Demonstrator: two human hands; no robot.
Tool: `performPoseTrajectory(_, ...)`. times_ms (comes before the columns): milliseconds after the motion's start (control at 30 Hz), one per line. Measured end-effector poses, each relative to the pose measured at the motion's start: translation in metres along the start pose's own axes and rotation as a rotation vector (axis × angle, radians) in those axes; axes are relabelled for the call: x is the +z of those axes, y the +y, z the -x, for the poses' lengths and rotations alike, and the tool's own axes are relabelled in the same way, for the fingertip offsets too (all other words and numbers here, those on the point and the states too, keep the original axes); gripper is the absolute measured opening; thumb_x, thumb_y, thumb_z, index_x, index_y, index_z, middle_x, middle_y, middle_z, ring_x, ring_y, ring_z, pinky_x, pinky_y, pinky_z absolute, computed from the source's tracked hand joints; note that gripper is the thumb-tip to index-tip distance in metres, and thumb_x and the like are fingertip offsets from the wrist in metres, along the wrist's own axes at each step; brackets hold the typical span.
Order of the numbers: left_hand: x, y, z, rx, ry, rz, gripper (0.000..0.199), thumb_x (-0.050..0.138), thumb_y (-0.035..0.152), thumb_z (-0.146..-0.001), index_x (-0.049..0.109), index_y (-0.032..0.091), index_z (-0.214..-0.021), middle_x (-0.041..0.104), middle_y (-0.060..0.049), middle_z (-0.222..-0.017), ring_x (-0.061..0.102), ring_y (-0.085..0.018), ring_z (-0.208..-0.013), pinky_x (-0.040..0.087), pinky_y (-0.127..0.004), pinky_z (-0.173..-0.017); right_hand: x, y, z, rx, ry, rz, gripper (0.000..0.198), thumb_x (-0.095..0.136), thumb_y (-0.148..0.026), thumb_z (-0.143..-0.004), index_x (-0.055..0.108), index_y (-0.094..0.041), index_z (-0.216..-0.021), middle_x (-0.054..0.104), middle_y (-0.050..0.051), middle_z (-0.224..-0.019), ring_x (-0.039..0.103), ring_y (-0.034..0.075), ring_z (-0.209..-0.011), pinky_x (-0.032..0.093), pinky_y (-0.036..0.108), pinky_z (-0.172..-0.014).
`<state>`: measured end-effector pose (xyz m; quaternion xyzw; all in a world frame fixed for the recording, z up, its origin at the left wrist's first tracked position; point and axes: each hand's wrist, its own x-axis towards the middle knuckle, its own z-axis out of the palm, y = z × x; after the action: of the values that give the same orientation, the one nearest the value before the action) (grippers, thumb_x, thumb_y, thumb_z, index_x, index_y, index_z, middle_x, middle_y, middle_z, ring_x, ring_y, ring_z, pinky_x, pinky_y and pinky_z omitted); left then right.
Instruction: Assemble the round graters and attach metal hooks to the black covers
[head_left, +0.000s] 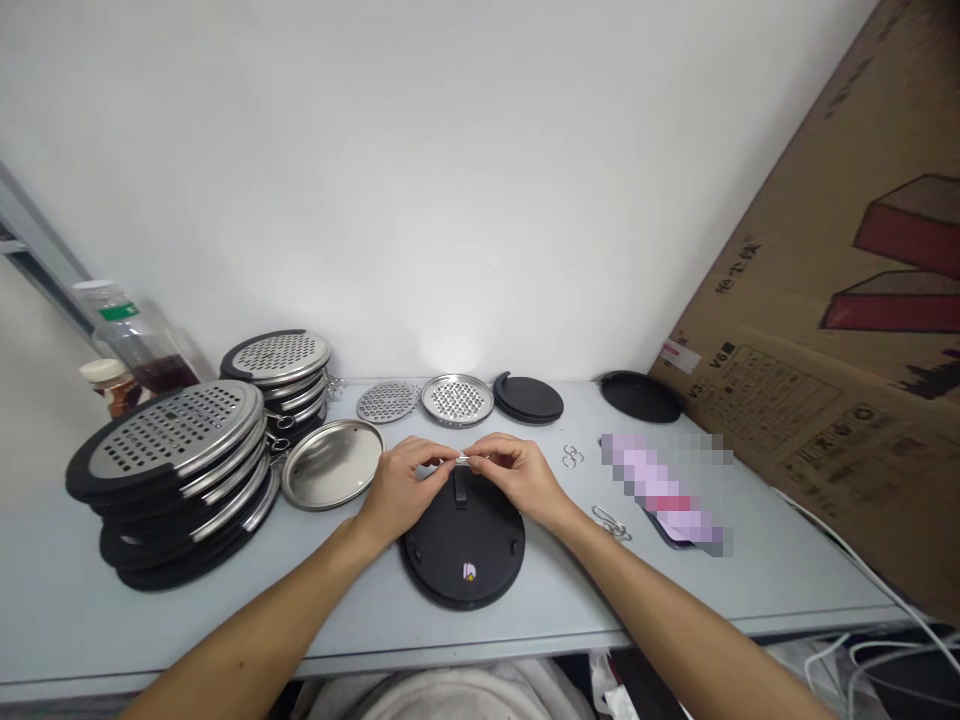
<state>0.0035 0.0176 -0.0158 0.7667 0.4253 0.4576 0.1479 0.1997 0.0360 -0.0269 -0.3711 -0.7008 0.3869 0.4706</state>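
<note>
A round black disc (pixel 465 550) lies flat in front of me, with a short strap (pixel 460 490) near its far edge and a small colourful mark near its front. Over that far edge, my left hand (pixel 405 480) and my right hand (pixel 519 478) meet with closed, pinching fingertips. Between them shows a thin, shiny metal piece (pixel 463 459), mostly hidden by the fingers; its exact shape cannot be made out. To the left of my left hand rests a shallow round metal pan (pixel 334 465).
Stacked round graters (pixel 172 430) stand left, with another stack (pixel 277 355) behind. A perforated disc (pixel 386 402), a grater (pixel 457 398) and black round covers (pixel 529 398) line the wall. Metal rings (pixel 572 456), wire clips (pixel 611 523) and a blurred phone-like object (pixel 660 490) lie right, beside a carton (pixel 817 400).
</note>
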Motion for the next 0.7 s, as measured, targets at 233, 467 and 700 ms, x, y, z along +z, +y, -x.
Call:
performPoseTrajectory(233, 0.004, -0.007, 0.005, 0.033, 0.011, -0.120, 0.016, 0.066, 0.010, -0.083, 0.073, 0.023, -0.090, 0.074, 0.002, -0.085, 0.065, -0.014, -0.075, 0.051, -0.028, -0.075, 0.003, 0.002, 0.009, -0.285, 0.026, 0.375, 0.025, 0.059, -0.011, -0.086, 0.074, -0.026, -0.100, 0.073, 0.005, -0.094, 0.063, 0.022, -0.091, 0.052, 0.038, -0.084)
performPoseTrajectory(467, 0.007, -0.008, 0.006, 0.009, 0.018, -0.134, 0.015, 0.066, 0.010, -0.083, 0.072, 0.021, -0.089, 0.074, 0.002, -0.084, 0.065, -0.014, -0.074, 0.050, -0.026, -0.071, 0.003, 0.002, 0.010, -0.340, 0.070, 0.395, 0.023, 0.061, -0.009, -0.084, 0.074, -0.025, -0.096, 0.073, 0.004, -0.092, 0.061, 0.022, -0.089, 0.052, 0.038, -0.081)
performPoseTrajectory(700, 0.009, -0.010, 0.007, -0.021, -0.008, -0.144, 0.016, 0.070, 0.006, -0.079, 0.074, 0.021, -0.086, 0.076, 0.001, -0.084, 0.068, -0.015, -0.075, 0.052, -0.027, -0.074, 0.006, 0.004, 0.009, -0.226, 0.037, 0.416, 0.025, 0.060, -0.005, -0.080, 0.075, -0.024, -0.088, 0.075, 0.003, -0.087, 0.064, 0.022, -0.087, 0.053, 0.037, -0.080)
